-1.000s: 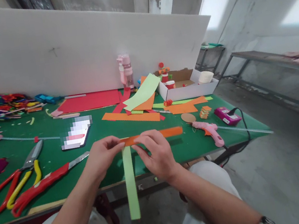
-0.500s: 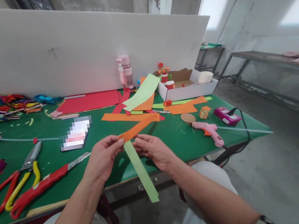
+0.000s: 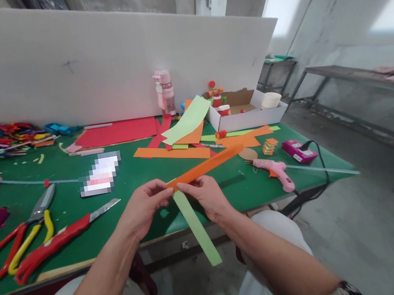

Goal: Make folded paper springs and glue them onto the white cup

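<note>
Both my hands meet above the front edge of the green table [image 3: 78, 207]. My left hand [image 3: 143, 209] and my right hand [image 3: 205, 196] pinch the joined ends of two paper strips. The orange strip [image 3: 209, 163] runs up and to the right over the table. The light green strip [image 3: 197, 228] hangs down from the same corner, slanting right toward my lap. The strips cross at roughly a right angle between my fingertips.
Red-handled scissors [image 3: 47, 245] and yellow-handled shears [image 3: 26, 236] lie at the left front. A pink glue gun [image 3: 274, 172] and a magenta box [image 3: 298, 150] sit at right. Paper sheets [image 3: 187, 134], a white carton [image 3: 248, 114] and a pink bottle [image 3: 166, 92] stand behind.
The orange strip went from level to tilted, its far end now raised to the right. The green strip swung from straight down to slanting right. My hands stayed pinched at the joint.
</note>
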Demonstrator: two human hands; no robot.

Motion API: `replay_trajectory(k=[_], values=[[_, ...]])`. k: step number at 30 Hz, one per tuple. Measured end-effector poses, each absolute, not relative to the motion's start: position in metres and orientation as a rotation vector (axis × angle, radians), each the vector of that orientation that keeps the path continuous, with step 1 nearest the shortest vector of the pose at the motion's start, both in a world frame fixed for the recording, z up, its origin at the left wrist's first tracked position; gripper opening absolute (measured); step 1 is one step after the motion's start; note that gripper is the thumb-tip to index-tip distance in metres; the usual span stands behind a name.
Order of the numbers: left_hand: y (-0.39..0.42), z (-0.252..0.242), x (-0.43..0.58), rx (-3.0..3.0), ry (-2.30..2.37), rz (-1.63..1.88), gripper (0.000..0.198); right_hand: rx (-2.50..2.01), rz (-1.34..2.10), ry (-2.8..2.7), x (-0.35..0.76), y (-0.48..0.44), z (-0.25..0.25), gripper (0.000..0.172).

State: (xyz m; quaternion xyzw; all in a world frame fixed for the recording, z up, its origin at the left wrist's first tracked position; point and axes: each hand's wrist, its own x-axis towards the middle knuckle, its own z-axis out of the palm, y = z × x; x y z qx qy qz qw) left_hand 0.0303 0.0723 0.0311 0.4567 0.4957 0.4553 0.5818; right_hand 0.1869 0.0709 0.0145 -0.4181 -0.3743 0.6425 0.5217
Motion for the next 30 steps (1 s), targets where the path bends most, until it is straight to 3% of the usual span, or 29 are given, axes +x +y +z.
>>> replay_trajectory(k=[8, 13, 23, 30], values=[[0.074, 0.035, 0.027, 1.081, 1.195, 1.026, 0.035, -1.012, 1.495, -0.975, 0.185, 0.070, 0.012, 0.032], [0.075, 0.032, 0.024, 1.153, 1.179, 1.021, 0.033, -0.934, 1.685, -0.927, 0.185, 0.070, 0.016, 0.035], [0.077, 0.010, 0.025, 2.501, 1.117, 1.328, 0.023, -0.865, 1.695, -0.465, 0.187, 0.079, 0.013, 0.027], [0.077, 0.014, 0.028, 2.474, 1.155, 1.441, 0.016, -0.872, 1.676, -0.456, 0.184, 0.073, 0.016, 0.018]])
